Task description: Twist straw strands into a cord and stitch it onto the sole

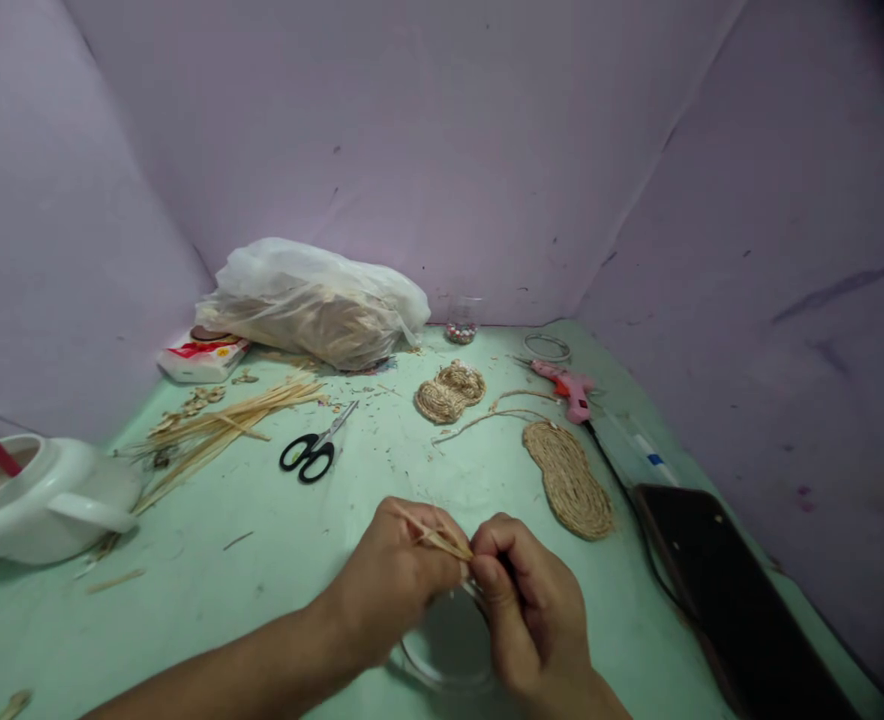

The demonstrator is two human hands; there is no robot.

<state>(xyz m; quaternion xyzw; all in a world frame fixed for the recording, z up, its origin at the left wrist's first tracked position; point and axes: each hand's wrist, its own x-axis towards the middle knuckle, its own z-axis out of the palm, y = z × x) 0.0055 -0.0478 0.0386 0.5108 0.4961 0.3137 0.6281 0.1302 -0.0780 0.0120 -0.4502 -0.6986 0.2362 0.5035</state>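
Note:
My left hand is closed on several pale straw strands, which stick out past the fingers. Against it, my right hand pinches the tips of the same strands between thumb and fingers. Just below both hands is a pale thin ring; its upper part passes behind the fingers, so I cannot tell how firmly it is held. Beyond the hands lie two flat coiled-rope pieces, a smaller figure-eight one and a longer sole-shaped one.
Black-handled scissors lie left of centre beside a straw bundle. A white watering can stands at far left, a plastic bag behind. On the right are a pink glue gun, a cord and a dark phone-like slab.

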